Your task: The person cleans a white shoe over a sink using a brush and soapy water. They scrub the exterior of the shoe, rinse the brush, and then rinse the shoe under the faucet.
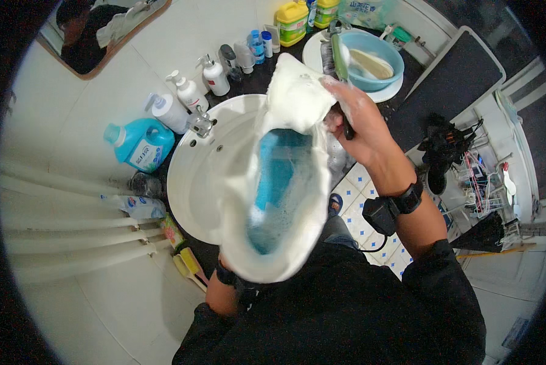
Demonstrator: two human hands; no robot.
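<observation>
A white shoe [270, 255] thick with suds is held up over the sink's right side. Its blue middle is wet and foamy; whether this is the sole or the inside I cannot tell. My left hand is hidden behind the shoe, with only its wrist and forearm showing at the lower left, and it supports the shoe from below. Right of the shoe's foam-covered upper end, my right hand [361, 115] is closed round the handle of a green scrubbing brush [340, 58]. The brush's dark bristles face left, and suds cling to my fingers.
A white sink [191, 182] with a metal tap [200, 123] lies beneath. Beyond it, a light blue basin [391, 55] contains another pale shoe [373, 64]. Pump bottles [215, 76], a blue detergent jug [142, 146] and yellow jugs [292, 24] line the wall.
</observation>
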